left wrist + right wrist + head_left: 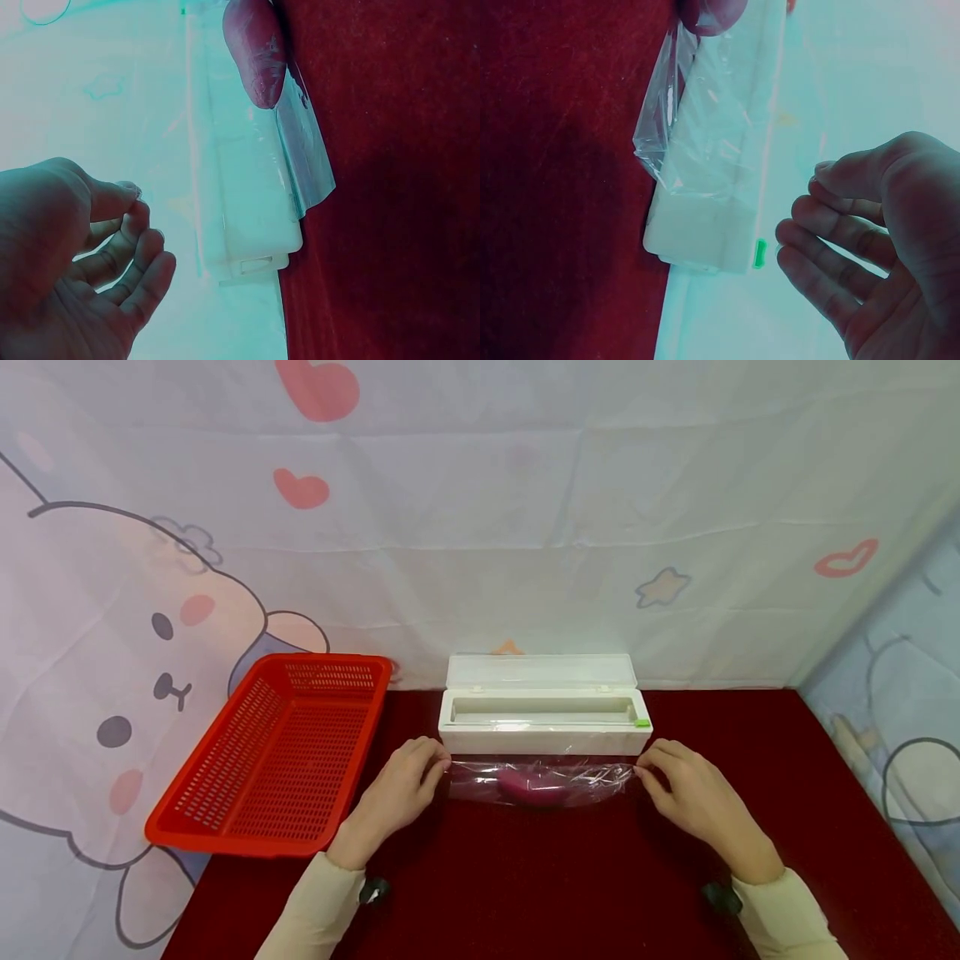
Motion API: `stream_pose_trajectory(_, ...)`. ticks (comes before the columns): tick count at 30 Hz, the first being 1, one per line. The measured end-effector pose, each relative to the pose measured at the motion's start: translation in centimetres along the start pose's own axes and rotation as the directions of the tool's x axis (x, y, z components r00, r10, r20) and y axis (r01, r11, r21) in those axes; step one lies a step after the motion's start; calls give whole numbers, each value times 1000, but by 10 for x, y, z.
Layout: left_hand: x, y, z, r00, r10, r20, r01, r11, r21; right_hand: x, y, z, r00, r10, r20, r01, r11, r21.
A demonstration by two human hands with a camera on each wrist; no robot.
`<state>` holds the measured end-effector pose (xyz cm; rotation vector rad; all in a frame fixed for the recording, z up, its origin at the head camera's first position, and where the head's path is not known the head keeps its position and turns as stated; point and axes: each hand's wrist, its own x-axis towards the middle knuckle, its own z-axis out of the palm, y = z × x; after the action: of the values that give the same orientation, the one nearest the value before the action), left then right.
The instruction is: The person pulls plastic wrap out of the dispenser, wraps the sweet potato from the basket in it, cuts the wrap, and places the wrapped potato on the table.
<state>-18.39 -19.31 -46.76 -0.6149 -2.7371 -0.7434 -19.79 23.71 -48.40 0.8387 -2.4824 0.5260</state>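
Observation:
A purple-red sweet potato [532, 785] lies on a sheet of clear cling film [472, 781], in front of a white cling film dispenser [543, 742]. At the film's left end, my left hand [408, 781] pinches its edge between thumb and forefinger. My right hand [686, 785] pinches the opposite end the same way. In the left wrist view the sweet potato [259, 56] shows one tapered end, and the film [307, 165] hangs beside it. Creased film [660, 127] spreads from the sweet potato [712, 11] in the right wrist view. The film at the fingertips is hard to see.
The dispenser's lid [542, 671] stands raised at the back, with a green slider [642, 723] at its right front edge. To the left is a red plastic basket [292, 768]. A dark red cloth [540, 893] covers the table, and a patterned curtain [487, 527] hangs behind.

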Motion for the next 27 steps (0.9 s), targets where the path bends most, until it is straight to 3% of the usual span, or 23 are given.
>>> stream_pose_trajectory(8,5,-3,5,998,-53,31,54,998,-17,2,2,6,996,67,58,-68,998,16)
stream_pose_trajectory(13,9,-7,11,998,-60,16,60,998,-20,4,3,9,986,134,100,-136,991,8)
stream_pose_trajectory(27,20,-19,30,993,-117,-4,117,990,-73,6,13,28,960,251,123,-257,966,36)
